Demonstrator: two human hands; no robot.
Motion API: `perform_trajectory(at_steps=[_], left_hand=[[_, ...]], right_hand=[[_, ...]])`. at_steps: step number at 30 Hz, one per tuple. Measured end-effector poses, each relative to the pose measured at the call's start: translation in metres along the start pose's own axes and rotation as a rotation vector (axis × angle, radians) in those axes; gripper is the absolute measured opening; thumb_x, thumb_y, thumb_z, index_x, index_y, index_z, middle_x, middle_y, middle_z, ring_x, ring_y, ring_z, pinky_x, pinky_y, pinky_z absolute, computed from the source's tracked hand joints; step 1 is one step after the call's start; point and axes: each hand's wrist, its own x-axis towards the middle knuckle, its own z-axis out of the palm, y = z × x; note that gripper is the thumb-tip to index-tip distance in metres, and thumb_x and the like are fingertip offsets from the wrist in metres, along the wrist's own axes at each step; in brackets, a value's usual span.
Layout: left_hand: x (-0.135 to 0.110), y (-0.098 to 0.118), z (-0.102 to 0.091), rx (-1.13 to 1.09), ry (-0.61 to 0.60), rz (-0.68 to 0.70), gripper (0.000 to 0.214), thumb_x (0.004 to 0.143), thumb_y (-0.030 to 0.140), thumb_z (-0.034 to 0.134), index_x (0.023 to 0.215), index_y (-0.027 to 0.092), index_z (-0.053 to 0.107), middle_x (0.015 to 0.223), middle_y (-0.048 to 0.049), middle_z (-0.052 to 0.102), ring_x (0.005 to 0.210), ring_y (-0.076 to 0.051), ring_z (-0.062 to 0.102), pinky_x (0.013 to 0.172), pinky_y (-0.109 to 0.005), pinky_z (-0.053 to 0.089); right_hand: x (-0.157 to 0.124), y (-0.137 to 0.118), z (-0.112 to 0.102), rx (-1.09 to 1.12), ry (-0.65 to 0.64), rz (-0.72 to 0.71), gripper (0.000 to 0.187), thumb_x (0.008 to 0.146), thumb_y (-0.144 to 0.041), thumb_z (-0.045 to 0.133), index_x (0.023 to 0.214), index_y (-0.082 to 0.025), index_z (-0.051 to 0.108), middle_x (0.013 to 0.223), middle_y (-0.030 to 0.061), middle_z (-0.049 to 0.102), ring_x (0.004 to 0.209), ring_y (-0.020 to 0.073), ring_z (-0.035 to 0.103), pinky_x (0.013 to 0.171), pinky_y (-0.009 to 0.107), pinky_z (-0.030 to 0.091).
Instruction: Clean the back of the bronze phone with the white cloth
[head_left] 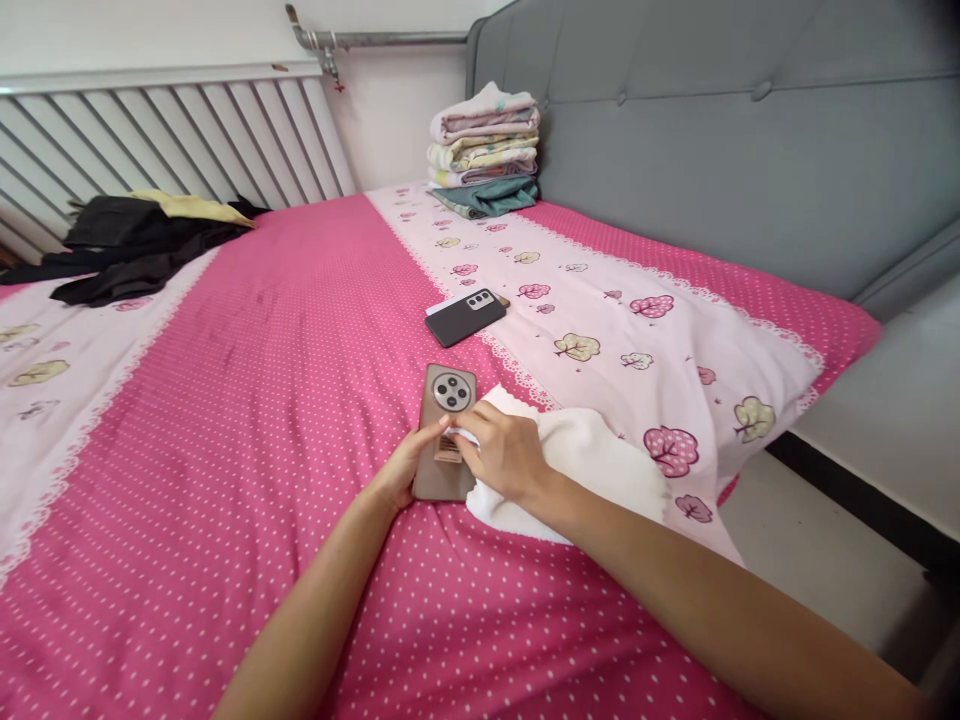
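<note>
A brownish phone [442,485] lies back side up on the bed, its round camera module at the far end. My left hand [405,467] grips its left edge, the thumb resting on the back and the other fingers mostly hidden. Over the phone's right side, my right hand [511,455] pinches part of a white cloth [604,452] against the back, beside a small label [448,449]. The rest of the cloth spreads out to the right, beneath my right wrist. Just beyond lies a black phone [466,320], camera side up, with something pale under its edge.
Pink dotted bedding [300,330] with printed pale bands covers the bed. Folded cloths [484,150] are stacked against the grey headboard [675,130]. Dark clothes [142,245] lie at the far left near a white radiator [180,140]. Floor [810,530] shows past the right edge.
</note>
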Motion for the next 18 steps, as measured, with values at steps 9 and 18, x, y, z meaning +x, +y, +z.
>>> perform_trajectory(at_steps=[9,18], left_hand=[[-0.0009,0.0001,0.0008,0.003,0.016,0.002,0.021,0.076,0.032,0.058,0.075,0.011,0.062,0.061,-0.0063,0.064,0.050,-0.014,0.060,0.054,-0.025,0.049],[-0.0005,0.0001,-0.0003,0.005,0.017,0.004,0.022,0.077,0.032,0.058,0.081,0.012,0.062,0.064,-0.0071,0.066,0.052,-0.016,0.061,0.054,-0.026,0.050]], right_hand=[[0.0000,-0.0007,0.0009,-0.014,-0.016,0.004,0.023,0.089,-0.032,0.042,0.100,-0.026,0.061,0.094,0.0007,0.062,0.081,0.0135,0.059,0.059,0.023,0.037],[0.0005,-0.0009,0.0001,-0.022,0.008,-0.001,0.022,0.088,-0.032,0.043,0.096,-0.025,0.062,0.091,-0.0004,0.062,0.078,0.0136,0.059,0.057,0.023,0.036]])
